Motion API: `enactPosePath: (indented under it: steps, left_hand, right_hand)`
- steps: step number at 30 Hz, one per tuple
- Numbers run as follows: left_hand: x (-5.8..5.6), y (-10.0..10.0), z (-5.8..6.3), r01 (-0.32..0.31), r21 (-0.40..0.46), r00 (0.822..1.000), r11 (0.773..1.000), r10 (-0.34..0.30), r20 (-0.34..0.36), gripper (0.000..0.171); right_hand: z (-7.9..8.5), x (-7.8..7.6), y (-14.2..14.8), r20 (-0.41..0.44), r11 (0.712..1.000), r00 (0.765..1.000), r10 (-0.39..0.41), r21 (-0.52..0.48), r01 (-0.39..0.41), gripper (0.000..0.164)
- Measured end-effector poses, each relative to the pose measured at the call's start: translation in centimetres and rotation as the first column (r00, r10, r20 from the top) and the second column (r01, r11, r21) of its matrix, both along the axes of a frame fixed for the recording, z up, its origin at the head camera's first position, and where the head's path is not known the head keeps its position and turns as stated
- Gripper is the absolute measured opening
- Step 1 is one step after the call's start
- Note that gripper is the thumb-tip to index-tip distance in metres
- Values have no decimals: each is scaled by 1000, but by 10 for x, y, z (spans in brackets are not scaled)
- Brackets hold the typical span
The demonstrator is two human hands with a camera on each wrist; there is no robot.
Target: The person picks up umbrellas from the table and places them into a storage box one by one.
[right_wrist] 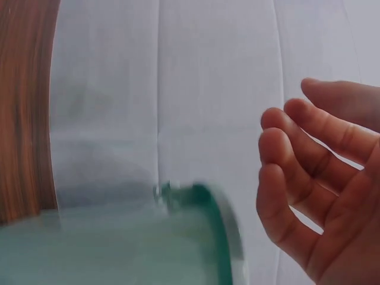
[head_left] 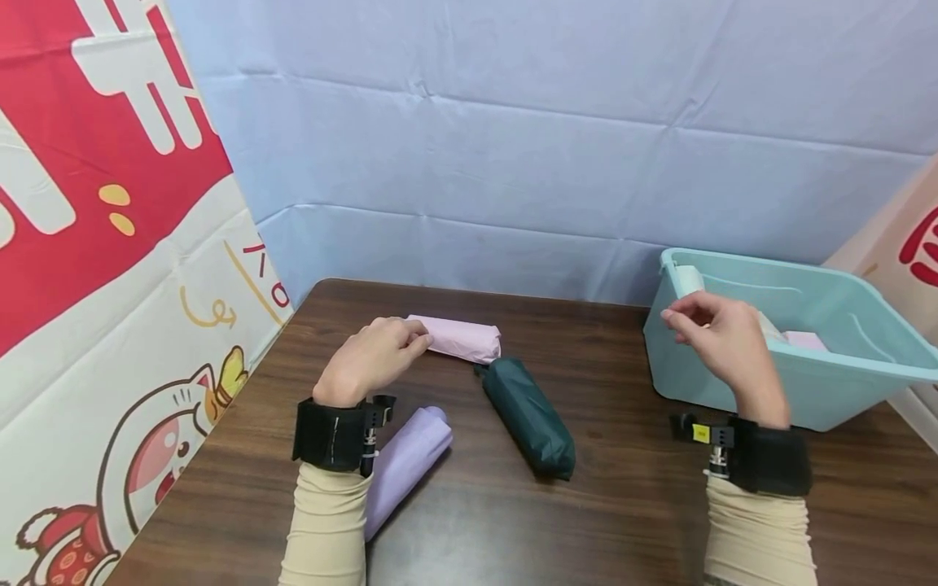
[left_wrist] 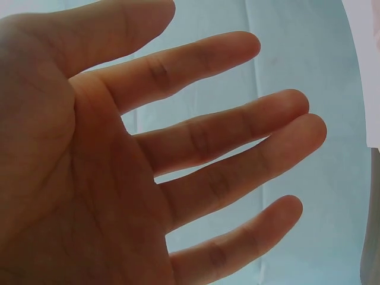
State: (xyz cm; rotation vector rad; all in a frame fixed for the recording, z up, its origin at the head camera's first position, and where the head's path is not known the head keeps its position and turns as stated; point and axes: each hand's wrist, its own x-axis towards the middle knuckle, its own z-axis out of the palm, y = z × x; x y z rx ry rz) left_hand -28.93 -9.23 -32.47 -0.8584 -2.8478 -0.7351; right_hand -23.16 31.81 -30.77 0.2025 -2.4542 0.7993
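Note:
My left hand hovers at the near left end of a pink folded umbrella, overlapping it in the head view. Its fingers are spread and nearly straight in the left wrist view, with nothing in the palm. A dark green folded umbrella lies slantwise to the right, and a lavender folded umbrella is partly hidden behind my left wrist. By the left wall of a light teal bin is my right hand, its fingers loosely bent and holding nothing.
Inside the bin are a whitish rolled item and a pink item, partly hidden by the rim and my right hand. The brown wooden table ends at a pale blue cloth backdrop. A printed cloth hangs on the left.

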Motion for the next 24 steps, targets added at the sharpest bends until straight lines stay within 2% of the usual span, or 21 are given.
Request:
enactPosePath:
  steps: [5, 11, 19, 24]
  left_hand:
    - [2, 4, -1, 14, -9, 1000, 1000, -14, -24, 20]
    - [4, 9, -2, 27, -20, 1000, 999, -27, -12, 20]
    - [6, 10, 1, 27, -35, 1000, 999, -27, 10, 17]
    - [7, 13, -1, 30, -46, 999, 998, -29, 31, 17]
  right_hand:
    - [-9, 6, -29, 17, 990, 992, 121, 66, -122, 4]
    - [-15, 8, -59, 166, 952, 956, 241, 149, -266, 4]
    - [-14, 8, -81, 246, 909, 920, 304, 215, -357, 12]
    - [-17, 9, -85, 297, 899, 901, 315, 211, -384, 10]
